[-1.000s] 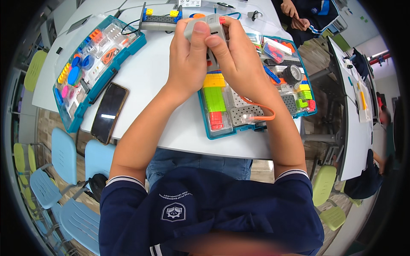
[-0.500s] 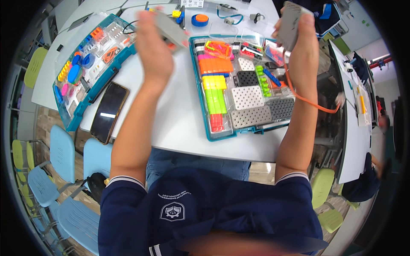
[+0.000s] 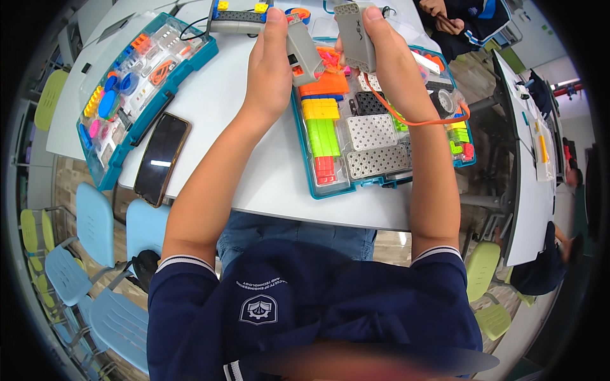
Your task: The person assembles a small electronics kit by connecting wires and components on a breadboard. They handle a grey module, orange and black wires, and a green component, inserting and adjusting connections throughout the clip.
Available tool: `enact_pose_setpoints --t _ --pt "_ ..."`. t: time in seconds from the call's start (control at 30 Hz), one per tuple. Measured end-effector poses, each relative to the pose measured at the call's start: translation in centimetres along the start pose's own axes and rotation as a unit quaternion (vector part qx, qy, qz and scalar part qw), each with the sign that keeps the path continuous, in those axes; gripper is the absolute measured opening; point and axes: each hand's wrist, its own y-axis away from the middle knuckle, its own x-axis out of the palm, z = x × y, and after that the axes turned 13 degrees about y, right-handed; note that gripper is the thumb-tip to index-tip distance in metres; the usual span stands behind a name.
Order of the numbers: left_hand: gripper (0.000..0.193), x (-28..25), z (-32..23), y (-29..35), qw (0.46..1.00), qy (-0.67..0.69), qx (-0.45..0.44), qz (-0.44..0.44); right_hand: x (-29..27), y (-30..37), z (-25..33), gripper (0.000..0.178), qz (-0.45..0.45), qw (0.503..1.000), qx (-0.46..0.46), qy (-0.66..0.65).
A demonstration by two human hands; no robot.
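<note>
High over the table, my left hand point(image 3: 267, 92) is closed on a grey plastic module point(image 3: 305, 54) with an orange-red part at its end. A second grey block-shaped module point(image 3: 356, 39) is gripped in my right hand point(image 3: 401, 70), thumb along its side. From below that hand an orange cable point(image 3: 438, 122) loops out past my forearm. The two modules are held close together with a small gap between them. Beneath them lies an open teal-rimmed parts case point(image 3: 306, 159) with colourful blocks and perforated plates, partly hidden by my right forearm.
A second teal case point(image 3: 200, 60) of parts stands at the left, beside a dark phone point(image 3: 162, 159). Behind my left hand is a grey built piece point(image 3: 238, 22) with yellow blocks. Another person's hands point(image 3: 445, 16) show at the upper right. Blue chairs point(image 3: 95, 222) stand lower left.
Both hands have come inward, left hand to the right and right hand to the left, bringing the two grey modules close together. The grey built piece behind is more visible.
</note>
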Motion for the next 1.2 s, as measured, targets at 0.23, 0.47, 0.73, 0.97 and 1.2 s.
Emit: enact_pose_setpoints --t 0.23,0.47,0.73,0.97,1.2 --pt "0.07 -0.6 0.9 -0.2 1.0 0.014 -0.007 -0.016 0.3 -0.1 0.2 0.049 0.012 0.96 0.072 -0.272" --pt "0.073 -0.5 0.0 -0.3 0.993 0.092 -0.043 0.052 -0.8 -0.2 0.7 0.05 0.071 0.936 0.049 -0.34" --pt "0.085 -0.9 -0.7 -0.9 0.973 0.174 -0.085 0.128 -2.4 -0.2 0.2 0.041 0.094 0.934 0.028 -0.345" --pt "0.086 -1.3 -1.0 -1.2 0.965 0.209 -0.089 0.127 -3.0 3.7 0.0 0.043 0.055 0.996 0.021 0.061" --pt "0.079 -0.6 -1.1 -0.5 0.961 0.196 -0.12 0.154 -1.9 5.0 0.1 0.049 0.089 0.903 -0.171 0.385"
